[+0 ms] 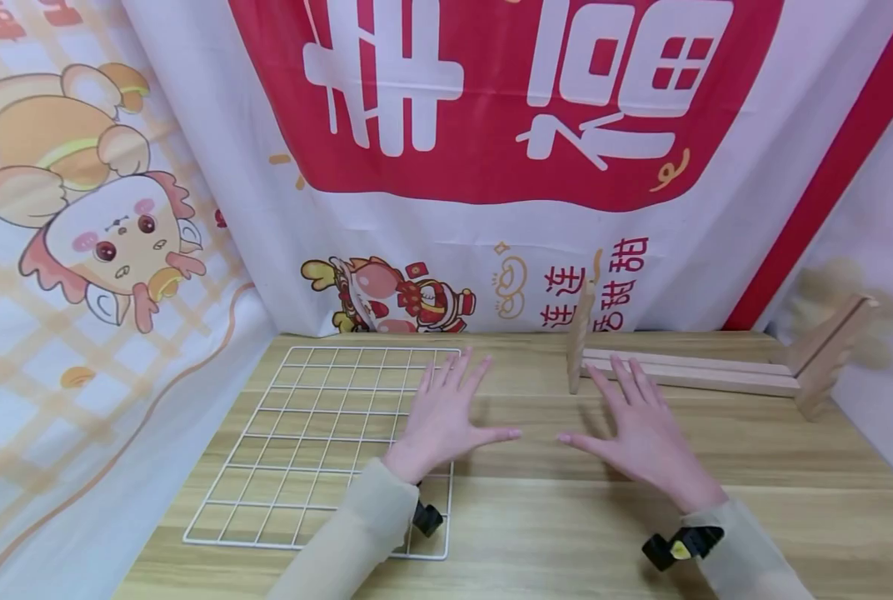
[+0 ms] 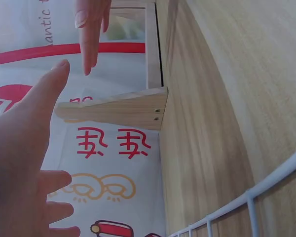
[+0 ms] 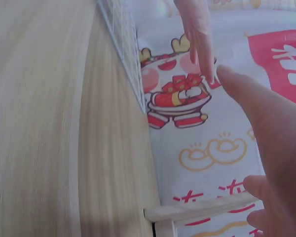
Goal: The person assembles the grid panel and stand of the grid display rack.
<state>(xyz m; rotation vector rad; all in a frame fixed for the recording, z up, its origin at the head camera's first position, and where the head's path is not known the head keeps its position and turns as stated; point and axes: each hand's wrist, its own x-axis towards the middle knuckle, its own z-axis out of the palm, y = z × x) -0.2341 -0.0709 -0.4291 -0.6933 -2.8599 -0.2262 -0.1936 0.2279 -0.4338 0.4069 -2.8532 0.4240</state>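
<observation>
My left hand [image 1: 442,417] is held over the right side of a white wire grid panel [image 1: 319,437], fingers spread and thumb pointing inward. Nothing is in its grasp. Opposite it, my right hand [image 1: 645,437] is also spread, its fingertips close to the front of a wooden rack [image 1: 686,372]. The rack has two upright end pieces joined by long low rails. In the left wrist view, one end piece [image 2: 113,109] shows two screws near its base. The right wrist view shows my right thumb [image 3: 246,94] extended, with that rack's end piece [image 3: 202,207] below.
The panel and rack stand on a wood-grain table [image 1: 536,533]. Behind it hangs a white cloth with a red printed patch [image 1: 491,167]. A cartoon-printed cloth [image 1: 109,250] closes off the left side. Each wrist wears a small black camera [image 1: 427,518].
</observation>
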